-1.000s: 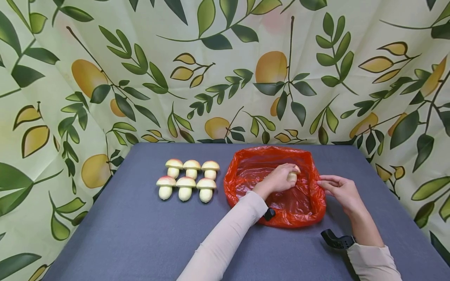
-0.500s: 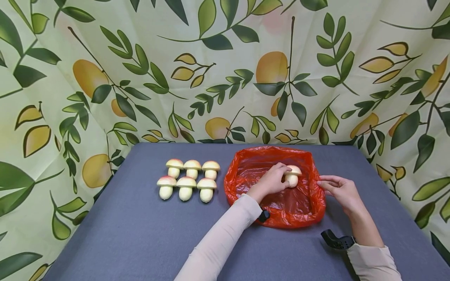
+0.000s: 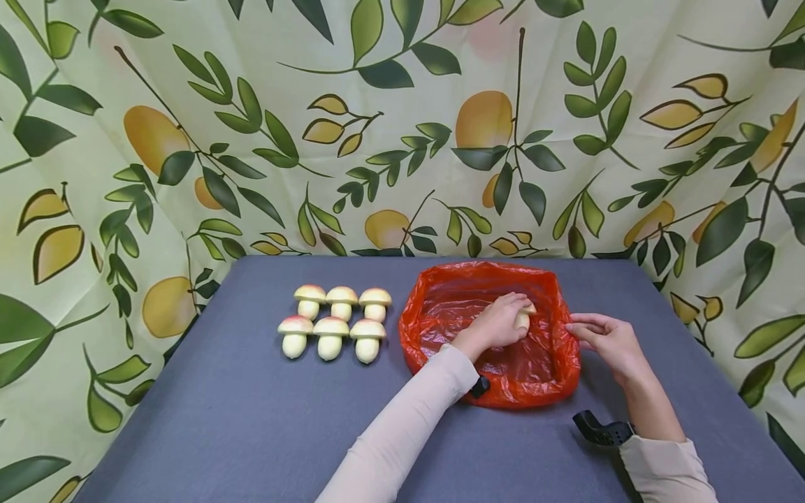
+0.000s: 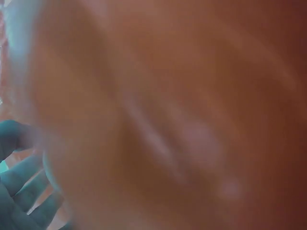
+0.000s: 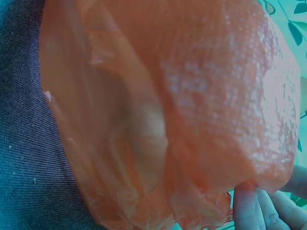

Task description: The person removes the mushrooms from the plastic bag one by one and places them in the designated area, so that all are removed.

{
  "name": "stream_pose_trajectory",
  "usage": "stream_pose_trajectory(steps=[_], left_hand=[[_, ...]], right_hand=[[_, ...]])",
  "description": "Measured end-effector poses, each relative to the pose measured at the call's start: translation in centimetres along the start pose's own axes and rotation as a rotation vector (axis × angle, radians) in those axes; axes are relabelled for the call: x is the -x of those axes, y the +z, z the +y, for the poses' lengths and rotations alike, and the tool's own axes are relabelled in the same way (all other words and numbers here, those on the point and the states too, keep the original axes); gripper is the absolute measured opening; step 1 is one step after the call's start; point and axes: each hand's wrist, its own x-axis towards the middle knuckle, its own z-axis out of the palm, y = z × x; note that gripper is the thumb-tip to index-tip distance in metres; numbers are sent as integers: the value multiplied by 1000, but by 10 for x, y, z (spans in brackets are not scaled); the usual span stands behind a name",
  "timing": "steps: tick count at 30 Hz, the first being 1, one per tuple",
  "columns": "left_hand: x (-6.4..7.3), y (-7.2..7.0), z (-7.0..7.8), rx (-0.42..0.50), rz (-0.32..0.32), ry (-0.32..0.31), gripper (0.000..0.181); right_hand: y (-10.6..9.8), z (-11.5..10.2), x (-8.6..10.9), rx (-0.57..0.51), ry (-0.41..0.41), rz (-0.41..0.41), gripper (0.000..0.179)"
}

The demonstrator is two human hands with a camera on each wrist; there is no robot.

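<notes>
Inside an open red plastic bag on the table, my left hand holds a toy mushroom, mostly covered by the fingers. At the bag's right rim, my right hand pinches the folded plastic between thumb and fingers. The right wrist view shows those fingers at the bag's edge. In the left wrist view, blurred red plastic fills most of the picture, and fingers show at the lower left. Left of the bag, several pale mushrooms with reddish-yellow caps lie in two rows.
A dark grey cloth covers the table. Behind and at the sides hangs a curtain printed with leaves and fruit. Black wrist devices sit on both arms, one plainly seen on the right.
Half a second ago my left hand lay further left, with the mushroom largely exposed; now it has moved right and its fingers cover the mushroom again. My right hand keeps its place.
</notes>
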Motion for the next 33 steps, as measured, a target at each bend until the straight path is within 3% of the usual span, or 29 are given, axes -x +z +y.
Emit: stream_pose_trajectory(steps=[5, 17, 21, 25, 29, 33], left_hand=[[6, -2, -2, 24, 25, -35, 54], [30, 2, -10, 240, 77, -114, 59], [30, 6, -8, 419, 125, -181, 51], [27, 11, -6, 558, 199, -275, 38], [25, 17, -6, 616, 243, -327, 38], [23, 20, -8, 601, 235, -340, 46]], right_hand=[[0, -2, -1, -17, -21, 7, 46], [1, -2, -2, -39, -30, -11, 39], [1, -2, -1, -52, -30, -1, 32], [0, -2, 0, -45, -20, -7, 35], [1, -2, 1, -43, -17, -15, 28], [1, -2, 2, -43, -20, -13, 22]])
